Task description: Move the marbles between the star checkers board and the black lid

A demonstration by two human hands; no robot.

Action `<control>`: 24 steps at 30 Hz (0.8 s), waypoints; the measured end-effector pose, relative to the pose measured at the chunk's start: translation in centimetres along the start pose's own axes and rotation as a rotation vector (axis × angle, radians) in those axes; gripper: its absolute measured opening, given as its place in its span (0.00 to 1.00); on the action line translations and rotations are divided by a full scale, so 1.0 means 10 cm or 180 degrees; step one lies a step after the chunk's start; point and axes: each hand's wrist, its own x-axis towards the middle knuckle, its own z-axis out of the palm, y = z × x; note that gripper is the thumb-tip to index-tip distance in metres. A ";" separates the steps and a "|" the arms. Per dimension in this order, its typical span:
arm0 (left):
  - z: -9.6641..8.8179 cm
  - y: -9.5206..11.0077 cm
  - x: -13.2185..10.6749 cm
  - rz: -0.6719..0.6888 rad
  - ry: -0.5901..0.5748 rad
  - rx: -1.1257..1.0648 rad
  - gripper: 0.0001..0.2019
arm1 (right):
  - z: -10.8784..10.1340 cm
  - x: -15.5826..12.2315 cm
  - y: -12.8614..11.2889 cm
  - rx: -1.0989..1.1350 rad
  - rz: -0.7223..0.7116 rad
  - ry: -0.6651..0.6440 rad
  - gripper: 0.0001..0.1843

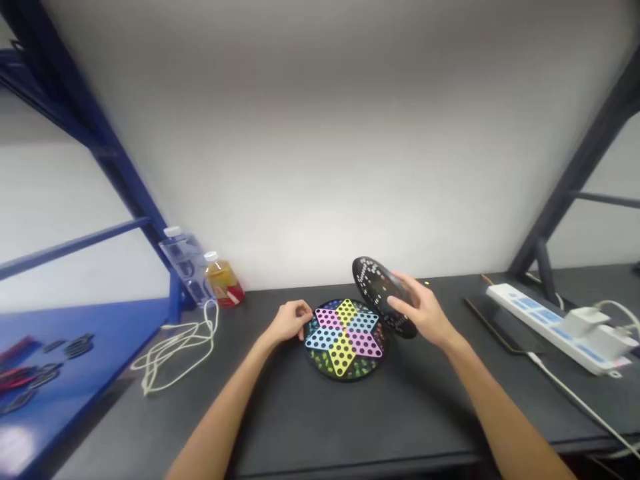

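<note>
A round Chinese checkers board (pixel 342 355) lies flat on the dark table, its star marked in yellow, pink and light blue with rows of holes. My left hand (pixel 291 321) is at the board's left edge, its fingers curled against the rim. In my right hand (pixel 420 308) is a black round disc (pixel 376 288) with small pale holes or marks, gripped by its right side. That disc is tilted steeply above the board's upper right edge. Whether its lower edge touches the board, I cannot tell.
At the left stand a clear bottle (pixel 186 263) and a yellow bottle (pixel 224 280), beside a loose white cord (pixel 175 347). A blue surface (pixel 100 353) holds dark and red pieces. On the right lie a flat dark device (pixel 500 327) and a white power strip (pixel 545 327) with plugged chargers.
</note>
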 end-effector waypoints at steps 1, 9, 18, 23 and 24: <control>0.00 -0.02 0.01 -0.0026 -0.0003 -0.0076 0.15 | 0.13 -0.05 -0.05 -0.0269 -0.0123 -0.0208 0.27; -0.13 -0.17 0.03 -0.0463 -0.0148 -0.0901 0.30 | 0.89 -0.45 0.00 -0.1799 -0.1033 -0.1620 0.31; -0.13 0.01 -0.06 -0.0162 -0.0344 -0.0251 0.27 | 0.64 -0.22 0.31 -0.1441 -0.0525 -0.0801 0.17; -0.14 -0.03 -0.04 -0.0166 -0.0399 -0.0261 0.26 | 0.38 -0.01 0.90 -0.1876 0.0169 -0.0179 0.20; -0.14 -0.04 -0.04 -0.0152 -0.0402 -0.0248 0.26 | 0.35 0.01 0.99 -0.1873 0.0254 -0.0191 0.20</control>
